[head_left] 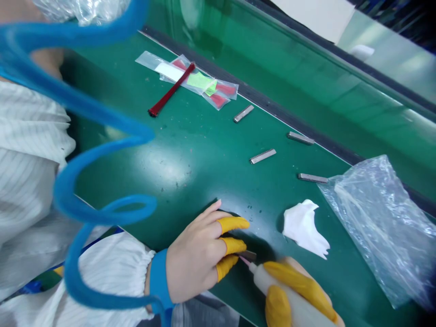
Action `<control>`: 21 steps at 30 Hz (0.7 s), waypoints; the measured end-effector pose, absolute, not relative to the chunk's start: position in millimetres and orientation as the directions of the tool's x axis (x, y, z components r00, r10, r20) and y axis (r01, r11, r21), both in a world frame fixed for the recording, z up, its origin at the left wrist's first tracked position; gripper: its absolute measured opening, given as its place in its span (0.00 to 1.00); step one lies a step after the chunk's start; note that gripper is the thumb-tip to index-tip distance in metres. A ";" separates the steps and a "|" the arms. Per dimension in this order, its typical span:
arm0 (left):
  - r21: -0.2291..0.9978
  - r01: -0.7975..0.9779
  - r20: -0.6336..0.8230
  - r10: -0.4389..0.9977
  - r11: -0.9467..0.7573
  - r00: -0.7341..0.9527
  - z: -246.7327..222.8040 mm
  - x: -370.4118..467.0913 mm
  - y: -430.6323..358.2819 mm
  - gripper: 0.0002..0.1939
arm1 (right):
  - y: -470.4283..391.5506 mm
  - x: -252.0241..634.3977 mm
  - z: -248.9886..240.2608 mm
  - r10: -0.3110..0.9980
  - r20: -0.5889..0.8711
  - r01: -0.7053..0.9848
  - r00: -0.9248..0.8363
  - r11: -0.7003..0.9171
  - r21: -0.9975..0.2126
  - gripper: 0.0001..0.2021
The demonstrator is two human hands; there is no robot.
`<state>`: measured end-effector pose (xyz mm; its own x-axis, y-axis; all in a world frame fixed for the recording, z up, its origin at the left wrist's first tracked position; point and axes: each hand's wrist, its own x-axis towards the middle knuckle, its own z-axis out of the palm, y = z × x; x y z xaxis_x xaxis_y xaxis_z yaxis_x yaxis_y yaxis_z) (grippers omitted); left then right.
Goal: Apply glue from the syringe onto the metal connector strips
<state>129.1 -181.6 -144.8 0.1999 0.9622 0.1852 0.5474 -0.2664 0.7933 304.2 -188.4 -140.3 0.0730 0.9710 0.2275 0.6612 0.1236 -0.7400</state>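
Note:
My left hand [200, 252], with yellow finger cots and a blue wrist band, rests low on the green table, its covered fingertips closed on a small dark metal piece [249, 255]. Only one end of that piece shows past the fingers. Wrapped in my right hand [299, 290], also in yellow cots, is a white squeeze bottle [289, 295]. The bottle's thin pink tip touches or nearly touches the piece beside my left fingers. Farther back lie several slim metal parts, among them one [263, 156] near the middle and another [244, 113] behind it.
A coiled blue cord [102, 215] hangs across the left foreground. White crumpled cloth [304, 227] and a clear plastic bag [381, 227] lie right. Toward the back are a dark red sleeve [172, 91] and plastic packets [218, 86]. Another person's white sleeve [27, 136] is at left.

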 end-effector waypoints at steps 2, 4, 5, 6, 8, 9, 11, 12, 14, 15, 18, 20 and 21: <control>0.796 0.542 0.186 0.961 -0.269 0.204 -145.2 129.2 -181.6 0.09 | -186.0 303.9 -140.0 0.969 0.240 0.632 0.056 0.152 -0.760 0.09; 0.800 0.536 0.187 0.961 -0.270 0.205 -145.6 129.3 -181.5 0.09 | -183.0 303.8 -140.7 0.963 0.269 0.594 0.024 0.202 -0.779 0.08; 0.801 0.535 0.185 0.961 -0.268 0.205 -145.7 129.3 -181.6 0.09 | -181.5 304.1 -141.2 0.956 0.293 0.574 0.006 0.237 -0.784 0.07; 0.802 0.535 0.182 0.962 -0.265 0.204 -145.7 129.3 -181.7 0.09 | -180.1 304.5 -141.9 0.947 0.321 0.559 -0.012 0.272 -0.783 0.06; 0.803 0.537 0.174 0.964 -0.258 0.202 -145.7 129.3 -182.0 0.08 | -178.1 305.5 -142.8 0.931 0.361 0.538 -0.055 0.332 -0.775 0.06; 0.803 0.539 0.170 0.965 -0.254 0.201 -145.6 129.3 -182.2 0.09 | -177.6 305.9 -142.9 0.928 0.365 0.537 -0.069 0.343 -0.770 0.06; 0.802 0.540 0.169 0.965 -0.253 0.202 -145.5 129.1 -182.7 0.09 | -177.4 306.4 -142.4 0.936 0.345 0.537 -0.077 0.330 -0.777 0.07; 0.802 0.541 0.168 0.965 -0.253 0.202 -145.5 129.0 -182.8 0.09 | -177.7 306.4 -142.0 0.939 0.338 0.539 -0.068 0.320 -0.779 0.07; 0.802 0.541 0.169 0.965 -0.253 0.200 -145.3 128.9 -182.8 0.09 | -178.7 306.1 -141.4 0.942 0.331 0.544 -0.050 0.304 -0.782 0.07; 0.802 0.541 0.171 0.965 -0.254 0.199 -145.2 128.9 -182.7 0.09 | -179.3 305.8 -141.4 0.942 0.331 0.542 -0.054 0.306 -0.783 0.07; 0.798 0.543 0.181 0.964 -0.260 0.196 -145.3 129.1 -182.3 0.09 | -181.7 304.2 -142.8 0.944 0.326 0.560 -0.042 0.293 -0.775 0.08; 0.796 0.545 0.189 0.964 -0.263 0.188 -145.7 129.1 -182.3 0.08 | -183.3 302.8 -142.9 0.953 0.304 0.575 0.011 0.243 -0.781 0.08; 0.795 0.547 0.194 0.963 -0.265 0.185 -146.0 129.1 -182.4 0.08 | -184.1 302.4 -141.9 0.957 0.288 0.582 0.041 0.211 -0.785 0.08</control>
